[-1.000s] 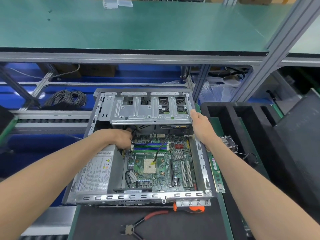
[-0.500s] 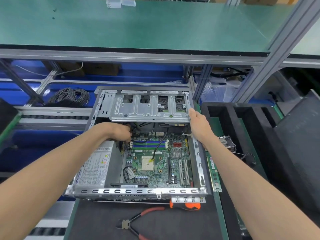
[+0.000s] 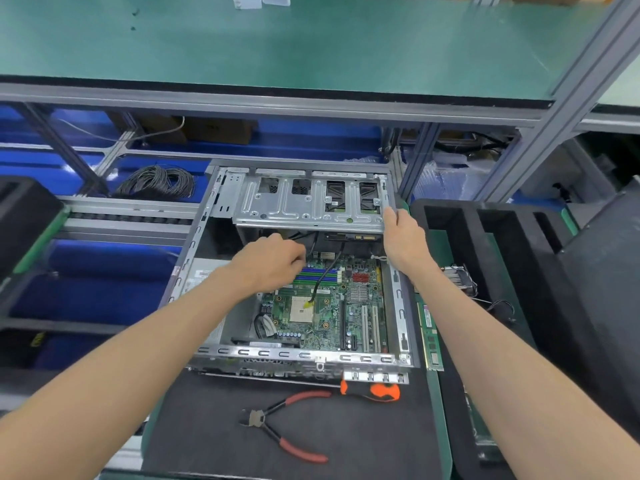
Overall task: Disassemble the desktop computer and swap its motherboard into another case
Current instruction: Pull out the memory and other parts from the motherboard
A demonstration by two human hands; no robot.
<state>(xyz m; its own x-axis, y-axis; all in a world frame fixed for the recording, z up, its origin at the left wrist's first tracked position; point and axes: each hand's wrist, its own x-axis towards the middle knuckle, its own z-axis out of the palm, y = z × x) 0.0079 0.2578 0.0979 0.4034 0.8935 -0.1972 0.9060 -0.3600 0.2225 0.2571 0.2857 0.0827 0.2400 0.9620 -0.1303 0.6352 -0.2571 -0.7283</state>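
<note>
We saw the open computer case (image 3: 398,299) lying flat on a dark mat (image 3: 346,438), and inside it the green motherboard (image 3: 332,310) sat on the floor of the case, with a bare square CPU socket (image 3: 300,309) near its middle and blue memory slots (image 3: 317,275) toward the far side. A metal drive cage (image 3: 308,202) spanned the far end of the case above the board.

Our left hand (image 3: 268,263) hung inside the case over the board's far left part, fingers curled near a black cable (image 3: 325,271); we could not tell whether they pinched anything. Our right hand (image 3: 403,237) gripped the right near corner of the drive cage, thumb on top.

Red-handled cutters (image 3: 280,420) and an orange-handled tool (image 3: 377,391) lay on the mat before the case. A loose memory stick (image 3: 430,337) lay just right of the case. Its label was too small for us to read.
</note>
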